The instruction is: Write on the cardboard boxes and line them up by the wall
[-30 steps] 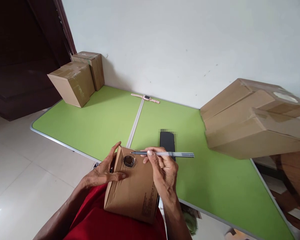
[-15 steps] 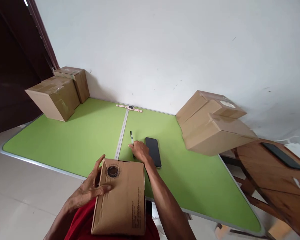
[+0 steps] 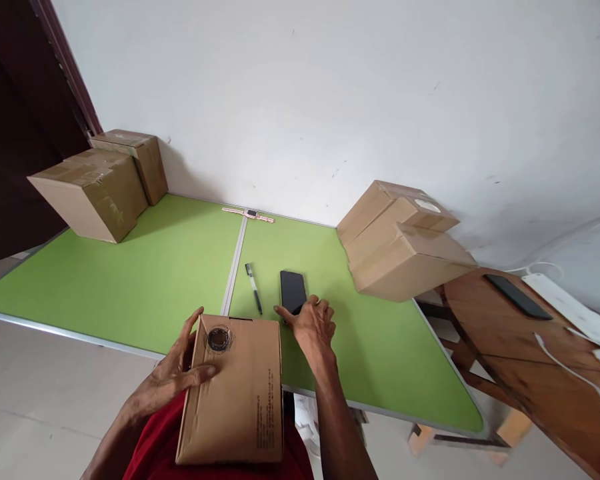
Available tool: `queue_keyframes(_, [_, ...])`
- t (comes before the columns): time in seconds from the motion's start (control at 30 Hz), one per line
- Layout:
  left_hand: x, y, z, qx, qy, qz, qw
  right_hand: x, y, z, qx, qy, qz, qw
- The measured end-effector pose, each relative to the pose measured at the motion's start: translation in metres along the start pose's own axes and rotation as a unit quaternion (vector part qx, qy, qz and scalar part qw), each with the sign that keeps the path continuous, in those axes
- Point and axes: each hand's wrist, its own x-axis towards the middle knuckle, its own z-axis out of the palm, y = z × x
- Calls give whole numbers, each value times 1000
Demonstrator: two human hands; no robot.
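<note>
A brown cardboard box (image 3: 240, 393) rests on my lap against the near edge of the green table (image 3: 130, 280); a dark scribbled circle (image 3: 218, 339) marks its top corner. My left hand (image 3: 173, 377) grips the box's left side, thumb on top. My right hand (image 3: 310, 323) lies on the table with fingers spread, its fingertips touching the near end of a black phone (image 3: 293, 290). A pen (image 3: 253, 287) lies loose on the table just left of the phone, apart from both hands.
Two taped cardboard boxes (image 3: 95, 183) stand at the table's far left corner. More stacked boxes (image 3: 403, 243) sit at the right edge. A pink watch (image 3: 250, 214) lies by the wall. A wooden round table (image 3: 540, 353) with a dark phone (image 3: 517, 297) stands to the right.
My right hand laid the pen on the table, let it go and moved right to the phone. The view swung to the right.
</note>
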Motion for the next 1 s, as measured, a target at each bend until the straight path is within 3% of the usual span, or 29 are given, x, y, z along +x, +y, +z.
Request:
queue_keyframes(0.27, [-6,6,7,-22,28,-7,999,19,13,8,130,-34,54,990])
queue_keyframes(0.4, [-5,8,9,-28,36,-18,999,24,31,5,285,-85,36,954])
queue_keyframes(0.5, [-3,9,10,-28,33,-18,999,21,41,6,427,-126,33,895])
queue_keyframes(0.6, [-3,10,10,-19,35,-12,999,7,49,5,557,-171,26,812])
queue_keyframes(0.77, [2,9,6,0,25,-6,1000,-42,57,-21,700,-202,-2,685])
queue_keyframes(0.87, [16,8,10,3,-8,5,1000,-80,48,-40,758,-254,7,601])
queue_keyframes(1.0, [34,5,28,0,-38,50,998,-122,22,-43,770,-363,-14,525])
